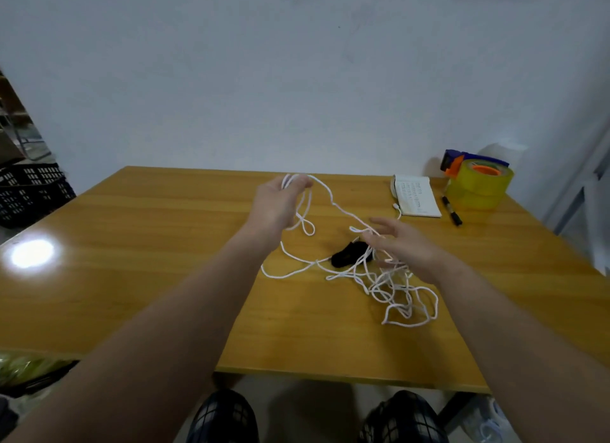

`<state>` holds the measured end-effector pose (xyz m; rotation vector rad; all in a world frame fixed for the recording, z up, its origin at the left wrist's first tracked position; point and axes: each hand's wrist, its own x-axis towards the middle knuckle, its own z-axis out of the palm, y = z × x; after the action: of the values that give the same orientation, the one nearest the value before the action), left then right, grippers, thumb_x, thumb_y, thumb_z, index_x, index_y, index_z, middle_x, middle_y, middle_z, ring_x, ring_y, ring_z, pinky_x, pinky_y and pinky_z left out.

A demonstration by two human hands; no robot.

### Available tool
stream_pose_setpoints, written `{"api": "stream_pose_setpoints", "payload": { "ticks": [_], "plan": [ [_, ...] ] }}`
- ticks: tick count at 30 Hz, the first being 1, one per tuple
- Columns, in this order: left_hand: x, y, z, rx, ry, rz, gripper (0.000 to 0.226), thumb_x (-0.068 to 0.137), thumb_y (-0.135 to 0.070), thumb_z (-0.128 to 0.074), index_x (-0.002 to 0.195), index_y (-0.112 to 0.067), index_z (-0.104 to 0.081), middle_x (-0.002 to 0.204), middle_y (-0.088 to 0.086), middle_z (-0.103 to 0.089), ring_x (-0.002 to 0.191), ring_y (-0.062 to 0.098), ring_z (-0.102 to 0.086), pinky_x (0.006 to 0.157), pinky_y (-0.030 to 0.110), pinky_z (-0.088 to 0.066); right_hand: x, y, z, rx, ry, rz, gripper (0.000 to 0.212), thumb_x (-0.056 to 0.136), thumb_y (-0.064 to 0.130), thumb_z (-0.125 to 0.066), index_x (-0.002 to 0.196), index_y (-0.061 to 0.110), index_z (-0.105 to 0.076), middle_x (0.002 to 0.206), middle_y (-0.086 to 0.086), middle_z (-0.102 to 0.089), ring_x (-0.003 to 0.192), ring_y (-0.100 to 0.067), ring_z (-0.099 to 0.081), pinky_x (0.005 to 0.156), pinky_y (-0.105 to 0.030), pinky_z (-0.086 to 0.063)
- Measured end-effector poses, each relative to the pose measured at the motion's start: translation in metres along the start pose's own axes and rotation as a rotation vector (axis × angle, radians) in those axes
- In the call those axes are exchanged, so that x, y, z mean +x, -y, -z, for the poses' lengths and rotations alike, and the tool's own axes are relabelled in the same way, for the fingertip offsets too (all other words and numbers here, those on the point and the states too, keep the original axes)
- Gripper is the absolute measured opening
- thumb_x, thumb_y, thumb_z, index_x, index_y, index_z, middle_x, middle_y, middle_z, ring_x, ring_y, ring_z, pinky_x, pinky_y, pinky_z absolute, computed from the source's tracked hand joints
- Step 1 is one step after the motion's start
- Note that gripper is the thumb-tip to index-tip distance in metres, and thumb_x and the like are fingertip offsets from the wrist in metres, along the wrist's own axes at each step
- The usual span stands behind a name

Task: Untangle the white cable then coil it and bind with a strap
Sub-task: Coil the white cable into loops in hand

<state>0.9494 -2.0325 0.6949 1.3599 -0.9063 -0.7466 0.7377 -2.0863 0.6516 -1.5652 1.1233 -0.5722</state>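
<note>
Above a wooden table [148,244], seen from the person's own head, 2 bare forearms reach forward. The left hand [280,205] is raised over the middle of the table, its fingers curled round several loops of the white cable [391,285] and gripping them near the fingertips. More loops hang from it down to the tabletop.

From that hand, 1 strand slopes down and rightward to the right hand [406,244]. This hand hovers lower, with its fingers [379,223] straight and spread, not clenched. Strands cross its fingertips and trail beneath the palm.

Most of the cable lies in a loose tangle on the table under and just in front of the right hand. A longer loop sweeps left toward the table's middle. One cable end reaches back to a small open notebook [417,195].

A black strap [346,256] lies on the table just left of the right fingertips, with cable strands crossing over it.

At the far right corner, a dark marker [452,210] lies beside the notebook. Behind it stands a tape dispenser [478,181] holding a yellowish roll. A black crate [33,191] sits on the floor off the table's left side.
</note>
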Motion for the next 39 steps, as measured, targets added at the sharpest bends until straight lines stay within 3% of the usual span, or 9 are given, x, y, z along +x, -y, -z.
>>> {"api": "stream_pose_setpoints", "payload": {
  "ticks": [5,9,12,15,22,29,32,36,39],
  "plan": [
    [0.001,-0.002,-0.001,0.156,0.085,-0.014,0.019,0.086,-0.026,-0.063,0.068,-0.021,-0.065,0.037,-0.01,-0.037,0.033,0.005,-0.03,0.041,0.017,-0.022,-0.01,0.015,0.025,0.489,0.025,0.066,0.045,0.08,0.009,-0.065,0.124,0.017,-0.058,0.118,-0.006,-0.066,0.103,-0.02,-0.065,0.091,-0.038,-0.053],
    [-0.004,-0.005,-0.014,0.18,0.218,-0.048,0.02,0.072,-0.039,-0.06,0.067,-0.021,-0.064,0.037,-0.01,-0.03,0.038,0.01,-0.024,0.042,0.019,-0.02,-0.016,0.035,0.012,-0.141,-0.387,0.329,0.021,0.092,0.02,-0.057,0.11,0.014,-0.065,0.111,0.0,-0.066,0.101,-0.01,-0.06,0.083,-0.018,-0.043],
    [-0.014,-0.006,-0.033,0.16,0.348,-0.036,0.03,0.083,-0.039,-0.057,0.06,-0.02,-0.052,0.042,-0.009,-0.027,0.036,0.009,-0.021,0.041,0.018,-0.016,-0.019,0.053,-0.019,-0.141,-0.229,0.425,0.04,0.086,0.043,-0.062,0.119,0.021,-0.057,0.107,0.007,-0.065,0.094,-0.004,-0.063,0.078,-0.017,-0.049],
    [-0.015,-0.006,-0.033,-0.03,0.442,0.126,0.045,0.099,-0.04,-0.041,0.059,-0.02,-0.033,0.044,-0.008,-0.022,0.035,0.008,-0.016,0.039,0.017,-0.014,-0.015,0.05,-0.036,-0.061,-0.125,0.409,0.032,0.09,0.023,-0.061,0.12,0.022,-0.049,0.102,-0.007,-0.065,0.067,-0.017,-0.067,0.06,-0.024,-0.052],
    [-0.016,-0.018,-0.019,-0.349,0.75,0.41,0.065,0.093,-0.061,-0.027,0.042,-0.021,-0.033,0.037,-0.009,-0.021,0.037,0.01,-0.005,0.033,0.016,-0.01,-0.012,0.049,-0.032,0.233,0.123,0.294,0.025,0.086,0.046,-0.052,0.086,0.023,-0.064,0.061,-0.002,-0.037,0.049,-0.01,-0.032,0.041,-0.021,-0.019],
    [-0.008,-0.016,-0.02,-0.079,0.328,0.194,0.04,0.09,-0.04,-0.059,0.064,-0.014,-0.045,0.041,-0.007,-0.026,0.034,0.009,-0.028,0.049,0.022,-0.047,-0.005,0.047,-0.031,0.113,-0.019,0.305,0.046,0.091,0.054,-0.044,0.062,0.019,-0.048,0.064,-0.003,-0.047,0.043,-0.007,-0.025,0.043,-0.019,-0.022],
    [-0.006,-0.011,-0.023,-0.088,0.166,0.205,0.036,0.086,-0.036,-0.067,0.065,-0.013,-0.049,0.05,-0.004,-0.035,0.032,0.008,-0.032,0.046,0.023,-0.046,0.0,0.045,-0.037,0.135,0.043,0.27,0.046,0.094,0.052,-0.039,0.059,0.023,-0.04,0.06,0.004,-0.042,0.047,-0.007,-0.023,0.049,-0.022,-0.019],
    [-0.008,-0.012,-0.033,-0.171,0.157,0.25,0.044,0.09,-0.035,-0.062,0.114,0.002,-0.061,0.084,0.018,-0.072,0.036,0.008,-0.031,0.046,0.024,-0.038,0.005,0.049,-0.038,0.347,0.032,0.255,0.048,0.097,0.042,-0.041,0.053,0.022,-0.034,0.052,0.005,-0.035,0.047,-0.008,-0.028,0.056,-0.028,-0.02],
    [-0.008,-0.008,-0.033,-0.188,0.288,0.168,0.032,0.096,-0.036,-0.051,0.078,-0.009,-0.055,0.059,0.008,-0.044,0.041,0.009,-0.026,0.038,0.018,-0.028,0.009,0.049,-0.034,0.706,0.073,0.164,0.053,0.096,0.032,-0.045,0.046,0.02,-0.043,0.045,0.005,-0.039,0.051,-0.01,-0.036,0.06,-0.023,-0.03]
  ]
}}
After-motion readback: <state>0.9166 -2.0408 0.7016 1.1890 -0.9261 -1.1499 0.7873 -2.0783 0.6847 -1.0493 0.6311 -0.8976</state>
